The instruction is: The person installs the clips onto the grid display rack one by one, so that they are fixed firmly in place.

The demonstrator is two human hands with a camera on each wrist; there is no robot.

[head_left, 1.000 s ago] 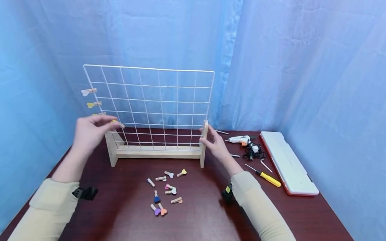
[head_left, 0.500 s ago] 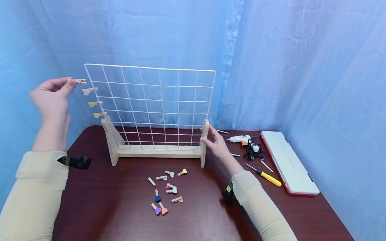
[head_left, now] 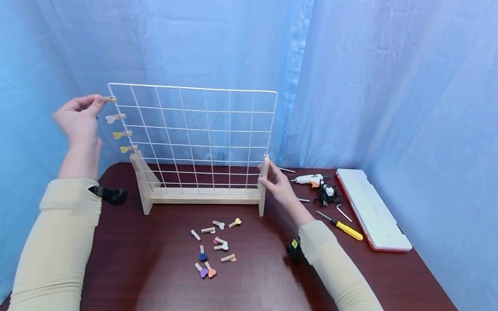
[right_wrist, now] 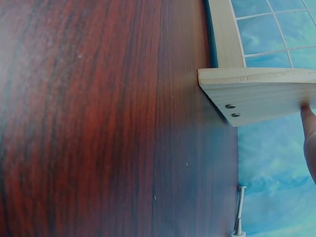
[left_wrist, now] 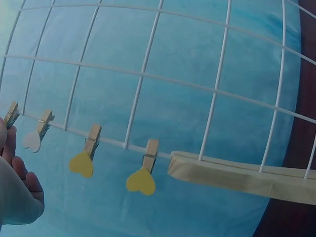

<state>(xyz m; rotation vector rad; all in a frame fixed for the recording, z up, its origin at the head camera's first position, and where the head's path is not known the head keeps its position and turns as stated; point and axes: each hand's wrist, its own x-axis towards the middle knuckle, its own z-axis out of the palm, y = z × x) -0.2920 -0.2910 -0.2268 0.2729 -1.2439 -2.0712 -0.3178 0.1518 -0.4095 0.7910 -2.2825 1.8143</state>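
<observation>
A white wire grid (head_left: 218,111) stands in a wooden stand (head_left: 206,199). My left hand (head_left: 79,114) pinches a small wooden clothespin (head_left: 110,99), whose tip meets the grid's left edge near the top corner. Its heart is hidden by my fingers. Below it on that edge sit a clothespin with a white heart (left_wrist: 32,141) and two with yellow hearts, one yellow-heart clothespin (left_wrist: 82,164) above the other yellow-heart clothespin (left_wrist: 141,181). With thumb in front and fingers behind, my right hand (head_left: 278,183) grips the stand's right upright (head_left: 262,185).
Several heart clothespins (head_left: 202,254) lie loose on the dark red table (head_left: 163,276) in front of the stand. To the right are a glue gun (head_left: 310,179) with its black cord, a hex key (head_left: 343,213), a yellow screwdriver (head_left: 349,231) and a long white case (head_left: 373,211).
My left hand has risen with the clothespin from the grid's lower left, outward past the edge, then right to the upper left edge. My right hand has stayed on the upright.
</observation>
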